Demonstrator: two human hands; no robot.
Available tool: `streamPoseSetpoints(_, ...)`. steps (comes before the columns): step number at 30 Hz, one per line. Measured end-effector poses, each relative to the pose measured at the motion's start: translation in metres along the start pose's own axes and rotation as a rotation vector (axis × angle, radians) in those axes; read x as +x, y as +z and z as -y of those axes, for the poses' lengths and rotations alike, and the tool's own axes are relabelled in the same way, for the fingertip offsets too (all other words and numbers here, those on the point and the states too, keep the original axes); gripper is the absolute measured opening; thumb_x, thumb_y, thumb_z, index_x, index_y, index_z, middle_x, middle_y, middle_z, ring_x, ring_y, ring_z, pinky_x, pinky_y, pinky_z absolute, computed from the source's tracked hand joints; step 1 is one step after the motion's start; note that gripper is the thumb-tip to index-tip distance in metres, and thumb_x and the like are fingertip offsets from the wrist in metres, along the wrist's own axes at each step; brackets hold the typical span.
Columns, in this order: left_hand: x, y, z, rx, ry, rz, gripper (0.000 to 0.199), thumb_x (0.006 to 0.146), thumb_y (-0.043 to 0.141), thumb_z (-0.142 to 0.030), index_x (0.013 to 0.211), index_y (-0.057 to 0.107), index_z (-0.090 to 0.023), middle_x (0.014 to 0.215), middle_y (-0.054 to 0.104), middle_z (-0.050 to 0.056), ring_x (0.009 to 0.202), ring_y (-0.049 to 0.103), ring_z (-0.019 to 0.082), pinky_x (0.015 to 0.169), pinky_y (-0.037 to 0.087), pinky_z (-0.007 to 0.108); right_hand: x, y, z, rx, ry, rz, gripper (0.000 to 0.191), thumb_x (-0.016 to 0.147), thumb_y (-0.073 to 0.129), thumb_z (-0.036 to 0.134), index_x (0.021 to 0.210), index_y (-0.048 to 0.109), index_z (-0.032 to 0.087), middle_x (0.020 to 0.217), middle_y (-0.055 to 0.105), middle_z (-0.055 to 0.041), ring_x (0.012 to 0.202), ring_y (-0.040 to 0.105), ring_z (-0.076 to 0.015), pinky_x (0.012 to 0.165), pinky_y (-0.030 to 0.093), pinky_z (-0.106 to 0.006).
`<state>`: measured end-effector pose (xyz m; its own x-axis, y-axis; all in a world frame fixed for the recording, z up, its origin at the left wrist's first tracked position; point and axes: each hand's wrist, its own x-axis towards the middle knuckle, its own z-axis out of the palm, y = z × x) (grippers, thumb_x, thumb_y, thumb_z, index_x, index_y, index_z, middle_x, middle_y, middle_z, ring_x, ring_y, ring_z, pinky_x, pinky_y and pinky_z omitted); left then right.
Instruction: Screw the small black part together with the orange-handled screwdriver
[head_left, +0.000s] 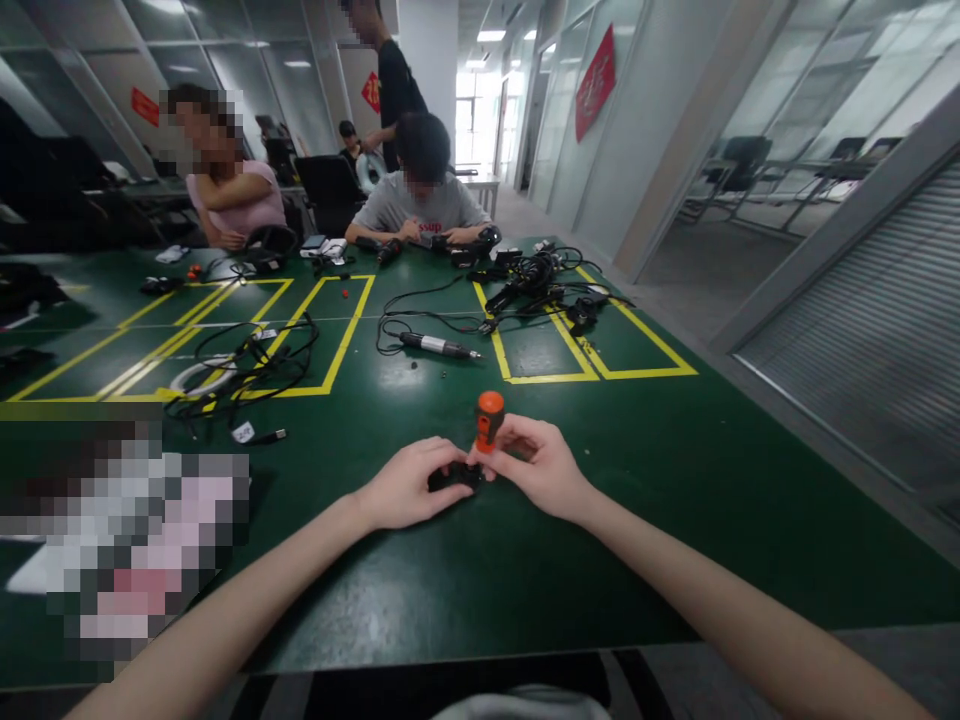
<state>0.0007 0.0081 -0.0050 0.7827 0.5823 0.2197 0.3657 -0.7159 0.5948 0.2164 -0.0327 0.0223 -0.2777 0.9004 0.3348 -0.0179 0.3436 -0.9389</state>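
One glass-walled office point(559, 130), green desk point(675, 480); orange-and-black screwdriver point(491, 404) upright, my right fingers point(511, 464) clamped on it, left fingers point(453, 493) gripping small black part point(466, 478).

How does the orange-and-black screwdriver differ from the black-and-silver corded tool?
The screwdriver is upright in the right hand; the corded tool lies flat on the table. The screwdriver has orange parts; the corded tool has a silver band. Both have black parts.

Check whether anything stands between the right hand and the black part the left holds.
Nothing visible does: the right hand, holding the orange-and-black tool, is close beside the black part. Fingers hide the tool's lower end.
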Motion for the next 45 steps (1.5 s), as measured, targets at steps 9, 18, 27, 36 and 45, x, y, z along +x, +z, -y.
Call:
streamPoseSetpoints(9,0.002,0.0,-0.002,0.186,0.083,0.007,0.02,0.1,0.059,-0.034,0.109,0.067,-0.018,0.105,0.073,0.01,0.096,0.067,0.024,0.085,0.054,0.036,-0.008,-0.009,-0.006,0.136,0.028,0.054,0.037,0.1,0.061,0.054,0.093,0.066,0.018,0.083,0.068,-0.004,0.059,0.064,-0.0126,0.062,0.056,-0.03)
streamPoseSetpoints(18,0.003,-0.002,-0.001,0.237,0.109,0.004,0.03,0.105,0.051,-0.042,0.106,0.068,-0.017,0.102,0.072,0.01,0.092,0.066,0.023,0.083,0.052,0.035,-0.011,-0.004,-0.011,0.156,0.043,-0.084,0.03,0.088,0.08,0.045,0.084,0.066,0.019,0.077,0.07,-0.003,0.056,0.061,-0.0116,0.057,0.055,-0.028)
streamPoseSetpoints(27,0.001,0.0,0.0,0.244,0.119,-0.002,0.027,0.1,0.059,-0.044,0.093,0.065,-0.018,0.088,0.07,0.007,0.082,0.064,0.021,0.076,0.049,0.032,-0.01,-0.006,-0.004,0.068,0.038,-0.086,0.031,0.088,0.08,0.048,0.085,0.074,0.018,0.07,0.07,-0.0032,0.055,0.064,-0.015,0.057,0.056,-0.031)
streamPoseSetpoints(36,0.0,0.004,0.001,0.281,0.134,-0.01,0.031,0.1,0.06,-0.048,0.089,0.064,-0.019,0.082,0.066,0.005,0.079,0.063,0.02,0.074,0.047,0.031,-0.016,-0.003,-0.009,0.121,0.048,-0.092,0.03,0.088,0.081,0.046,0.088,0.067,0.019,0.081,0.075,-0.0055,0.062,0.067,-0.0147,0.064,0.06,-0.031)
streamPoseSetpoints(45,0.002,0.001,-0.001,0.335,0.153,0.023,0.032,0.1,0.058,-0.048,0.089,0.062,-0.018,0.084,0.067,0.006,0.081,0.065,0.021,0.075,0.049,0.033,-0.014,-0.003,-0.005,-0.02,-0.009,-0.153,0.029,0.083,0.084,0.041,0.071,0.07,0.018,0.074,0.068,-0.0041,0.056,0.06,-0.0143,0.052,0.053,-0.029)
